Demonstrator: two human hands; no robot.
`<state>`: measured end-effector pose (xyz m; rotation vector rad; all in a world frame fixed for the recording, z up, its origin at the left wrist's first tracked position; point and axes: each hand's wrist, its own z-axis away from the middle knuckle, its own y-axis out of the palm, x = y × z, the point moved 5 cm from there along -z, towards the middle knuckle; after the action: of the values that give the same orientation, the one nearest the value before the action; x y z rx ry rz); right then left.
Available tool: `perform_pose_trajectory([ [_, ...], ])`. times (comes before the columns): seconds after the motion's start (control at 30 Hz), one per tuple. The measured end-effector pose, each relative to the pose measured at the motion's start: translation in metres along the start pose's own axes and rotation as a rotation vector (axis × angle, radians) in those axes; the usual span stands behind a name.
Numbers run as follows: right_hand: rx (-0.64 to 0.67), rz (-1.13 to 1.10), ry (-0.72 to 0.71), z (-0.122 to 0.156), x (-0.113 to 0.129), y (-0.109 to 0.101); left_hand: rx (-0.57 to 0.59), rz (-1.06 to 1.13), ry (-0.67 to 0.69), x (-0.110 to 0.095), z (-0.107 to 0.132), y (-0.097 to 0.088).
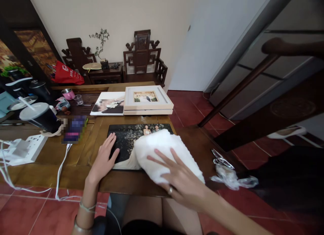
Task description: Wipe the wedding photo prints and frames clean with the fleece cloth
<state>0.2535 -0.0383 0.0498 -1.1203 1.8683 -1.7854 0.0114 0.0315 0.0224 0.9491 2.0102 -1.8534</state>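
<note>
A dark framed wedding photo panel lies flat at the table's front edge, with two figures printed near its top. My left hand rests on the panel's left edge, fingers extended and thumb apart, holding nothing. Over the panel's right part spreads a fluffy white cloth, which also reaches past the right edge. My right hand presses on this cloth from above, several fingers spread, with the lower fingers bent at its near edge. The panel's lower right corner is hidden beneath the cloth.
Behind the panel are stacked pale frames and a white-edged photo print. To the left are a charging phone, a power strip and a lidded cup. Scissors and crumpled plastic lie right, near a wooden chair.
</note>
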Motion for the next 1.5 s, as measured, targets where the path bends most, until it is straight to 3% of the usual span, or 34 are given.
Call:
perform_pose_trajectory([
  [0.2, -0.054, 0.074, 0.151, -0.051, -0.076, -0.015, -0.016, 0.058, -0.052, 0.002, 0.0, -0.001],
  [0.3, -0.074, 0.123, 0.177, -0.066, -0.094, -0.014, -0.039, 0.018, -0.034, 0.003, -0.002, 0.001],
  [0.4, -0.084, 0.16, 0.154, -0.058, -0.08, -0.009, -0.038, -0.024, -0.01, 0.002, -0.002, 0.002],
  [0.63, -0.073, 0.077, 0.023, 0.012, 0.008, 0.006, -0.02, -0.049, 0.009, 0.002, -0.001, 0.004],
  [0.73, -0.093, 0.05, -0.019, 0.023, 0.021, 0.004, -0.025, -0.058, 0.025, 0.001, -0.001, 0.004],
  [0.83, -0.05, 0.029, 0.026, 0.009, 0.0, 0.001, -0.018, -0.066, 0.024, 0.001, -0.002, 0.004],
  [1.07, -0.084, 0.102, 0.209, -0.059, -0.088, -0.013, -0.022, -0.063, 0.03, 0.003, -0.002, 0.004],
  [1.17, -0.1, 0.134, 0.252, -0.068, -0.099, -0.011, -0.036, -0.043, 0.034, 0.004, -0.002, 0.004],
  [1.27, -0.119, 0.113, 0.21, -0.051, -0.08, -0.007, -0.042, -0.033, 0.024, 0.003, -0.002, 0.004],
  [1.5, -0.087, 0.077, 0.001, 0.025, 0.004, -0.006, -0.039, -0.032, 0.017, 0.003, -0.001, 0.005],
])
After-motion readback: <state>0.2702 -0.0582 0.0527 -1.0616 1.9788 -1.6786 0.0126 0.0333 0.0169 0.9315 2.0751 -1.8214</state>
